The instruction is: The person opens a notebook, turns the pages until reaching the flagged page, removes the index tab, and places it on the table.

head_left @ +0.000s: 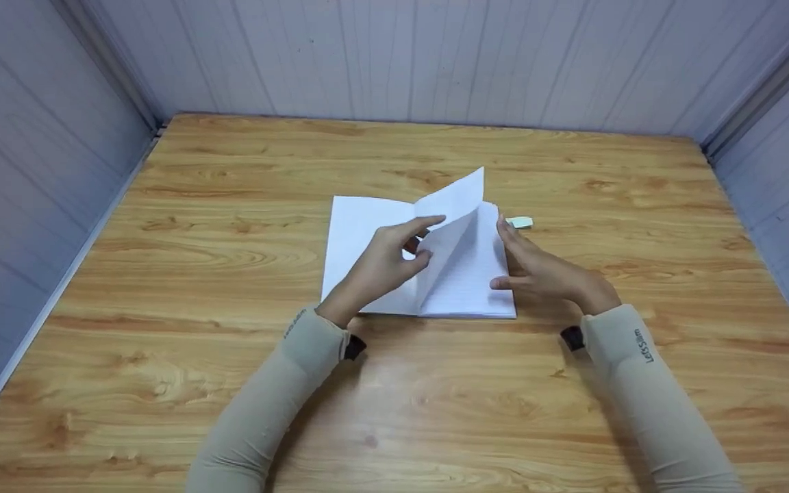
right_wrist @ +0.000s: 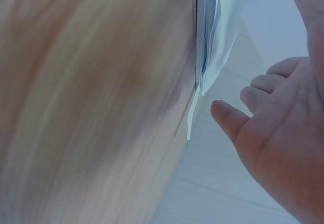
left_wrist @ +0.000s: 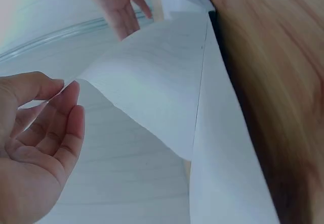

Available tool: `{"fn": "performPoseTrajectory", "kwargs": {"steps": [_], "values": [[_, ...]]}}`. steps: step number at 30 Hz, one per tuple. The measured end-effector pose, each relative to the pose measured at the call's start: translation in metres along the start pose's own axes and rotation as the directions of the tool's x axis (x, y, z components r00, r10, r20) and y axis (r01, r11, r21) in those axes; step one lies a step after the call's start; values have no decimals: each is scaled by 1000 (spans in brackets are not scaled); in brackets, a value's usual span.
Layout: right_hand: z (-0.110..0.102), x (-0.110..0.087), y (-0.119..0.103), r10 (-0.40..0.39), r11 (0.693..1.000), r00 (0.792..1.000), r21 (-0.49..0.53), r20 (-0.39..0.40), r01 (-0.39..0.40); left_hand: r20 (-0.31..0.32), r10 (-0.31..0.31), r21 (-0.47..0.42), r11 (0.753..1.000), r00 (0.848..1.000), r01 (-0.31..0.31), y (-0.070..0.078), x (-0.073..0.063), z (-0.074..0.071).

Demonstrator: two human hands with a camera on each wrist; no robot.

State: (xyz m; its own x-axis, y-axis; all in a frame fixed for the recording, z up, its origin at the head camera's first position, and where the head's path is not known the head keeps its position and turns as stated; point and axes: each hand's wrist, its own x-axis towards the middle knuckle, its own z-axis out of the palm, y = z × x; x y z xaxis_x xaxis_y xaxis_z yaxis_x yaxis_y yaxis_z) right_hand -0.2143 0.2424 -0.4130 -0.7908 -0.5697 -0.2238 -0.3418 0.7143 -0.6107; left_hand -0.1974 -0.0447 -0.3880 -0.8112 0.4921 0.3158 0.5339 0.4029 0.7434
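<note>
An open notebook (head_left: 360, 226) with white pages lies on the wooden table, its right-hand page faintly lined. One page (head_left: 459, 195) stands raised near the spine and leans over to the right. My left hand (head_left: 384, 260) pinches that page's edge between thumb and forefinger, seen closely in the left wrist view (left_wrist: 43, 138). Beside the notebook's right edge is my right hand (head_left: 545, 270), fingers extended and thumb apart, holding nothing. A pale green paper tab (head_left: 520, 222) sticks out past the right edge; the right wrist view shows the same tab (right_wrist: 192, 115) below the page stack.
The wooden table (head_left: 230, 171) reaches back to a white panelled wall (head_left: 394, 61), with similar walls at left and right. Both forearms wear beige sleeves, and a dark device (head_left: 572, 337) sits under the right wrist.
</note>
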Motion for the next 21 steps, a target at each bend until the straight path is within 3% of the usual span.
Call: {"fn": "performPoseTrajectory", "kwargs": {"steps": [10, 16, 21], "values": [[5, 1, 1, -7, 999, 998, -48, 60, 9, -116, 49, 10, 999, 992, -48, -8, -9, -25], [6, 0, 2, 28, 999, 995, -24, 100, -25, -127, 5, 10, 1000, 992, -3, -16, -15, -33], [6, 0, 2, 50, 999, 992, -23, 119, -48, -127, 9, 14, 1000, 992, -7, -21, -18, -38]]}}
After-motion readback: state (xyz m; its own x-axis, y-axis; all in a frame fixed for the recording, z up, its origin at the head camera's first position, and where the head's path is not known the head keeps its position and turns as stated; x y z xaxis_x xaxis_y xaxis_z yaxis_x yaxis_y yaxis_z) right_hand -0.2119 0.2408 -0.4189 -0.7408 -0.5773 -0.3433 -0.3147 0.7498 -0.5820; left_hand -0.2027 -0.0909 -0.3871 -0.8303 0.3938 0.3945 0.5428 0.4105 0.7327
